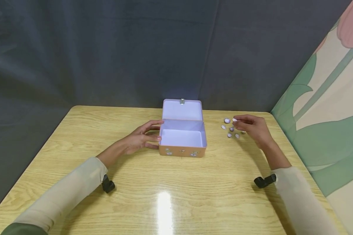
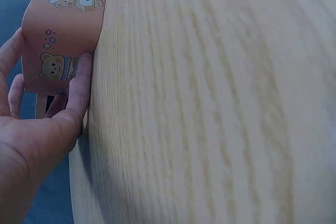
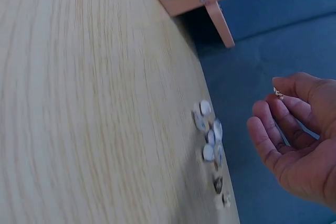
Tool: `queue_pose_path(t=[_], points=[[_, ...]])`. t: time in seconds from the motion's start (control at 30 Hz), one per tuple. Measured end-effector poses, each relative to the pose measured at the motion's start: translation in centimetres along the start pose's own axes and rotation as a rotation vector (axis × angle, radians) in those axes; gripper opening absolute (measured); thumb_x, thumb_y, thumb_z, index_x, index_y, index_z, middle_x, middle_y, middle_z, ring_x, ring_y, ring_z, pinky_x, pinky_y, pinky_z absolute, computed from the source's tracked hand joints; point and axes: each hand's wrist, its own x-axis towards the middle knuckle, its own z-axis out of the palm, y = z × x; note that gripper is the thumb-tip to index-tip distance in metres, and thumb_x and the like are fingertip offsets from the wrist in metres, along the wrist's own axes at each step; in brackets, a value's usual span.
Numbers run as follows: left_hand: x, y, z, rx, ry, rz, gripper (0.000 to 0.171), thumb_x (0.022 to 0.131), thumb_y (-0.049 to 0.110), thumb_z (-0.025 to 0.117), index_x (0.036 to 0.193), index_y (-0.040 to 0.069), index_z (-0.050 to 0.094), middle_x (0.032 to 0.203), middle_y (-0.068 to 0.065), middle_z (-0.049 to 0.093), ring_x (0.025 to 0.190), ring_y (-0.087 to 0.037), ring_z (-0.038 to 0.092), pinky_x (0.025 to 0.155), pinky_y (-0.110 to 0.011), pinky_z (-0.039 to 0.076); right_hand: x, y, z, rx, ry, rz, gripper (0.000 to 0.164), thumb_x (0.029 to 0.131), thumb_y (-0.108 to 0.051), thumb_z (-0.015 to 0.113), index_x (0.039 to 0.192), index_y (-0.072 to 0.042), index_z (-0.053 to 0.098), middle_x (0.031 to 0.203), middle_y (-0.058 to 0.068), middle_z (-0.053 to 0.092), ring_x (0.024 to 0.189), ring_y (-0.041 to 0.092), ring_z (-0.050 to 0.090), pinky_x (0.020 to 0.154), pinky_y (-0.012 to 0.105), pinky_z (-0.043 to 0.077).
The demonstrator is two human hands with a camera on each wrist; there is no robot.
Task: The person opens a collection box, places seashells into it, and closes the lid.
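Observation:
A tin box sits mid-table with its lid raised, pale lavender inside and orange-pink outside with printed bears. My left hand rests against the box's left end, its fingers spread and touching the wall. In the left wrist view, fingertips lie on the printed side. To the right of the box, my right hand pinches a small patterned seashell between thumb and fingertip, above the tabletop. Several small white and purplish shells lie scattered below and beside that hand.
The wooden table ends at a dark curtain behind the box. A wall with a flower mural stands along the right edge. Small black cameras are worn on both wrists.

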Motion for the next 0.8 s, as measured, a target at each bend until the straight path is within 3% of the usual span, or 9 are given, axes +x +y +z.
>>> queue_pose_path(t=[0.2, 0.43, 0.8], points=[[-0.2, 0.3, -0.2, 0.000, 0.004, -0.013, 0.080, 0.108, 0.000, 0.071, 0.176, 0.024, 0.036, 0.181, -0.016, 0.026, 0.156, -0.049, 0.049, 0.114, -0.060, 0.064, 0.3, -1.1, 1.3, -0.093, 0.002, 0.041, 0.046, 0.111, -0.021, 0.074, 0.148, 0.006, 0.068, 0.098, -0.035, 0.074, 0.090, -0.009, 0.073, 0.076, 0.016, 0.059], [-0.2, 0.5, -0.3, -0.004, -0.001, -0.012, 0.080, 0.108, -0.001, 0.070, 0.176, 0.024, 0.036, 0.180, -0.016, 0.026, 0.156, -0.050, 0.048, 0.113, -0.059, 0.064, 0.6, -1.9, 2.4, -0.049, -0.020, 0.014, 0.044, 0.110, -0.017, 0.075, 0.145, 0.009, 0.069, 0.097, -0.030, 0.076, 0.084, -0.003, 0.073, 0.083, 0.016, 0.063], [-0.2, 0.7, -0.1, 0.006, -0.017, -0.013, 0.079, 0.107, -0.003, 0.070, 0.175, 0.021, 0.036, 0.180, -0.019, 0.025, 0.152, -0.048, 0.052, 0.111, -0.060, 0.065, 0.6, -2.5, 4.0, -0.012, -0.043, 0.010, 0.039, 0.108, -0.013, 0.075, 0.140, 0.010, 0.071, 0.095, -0.028, 0.078, 0.094, -0.001, 0.077, 0.088, 0.015, 0.064]])
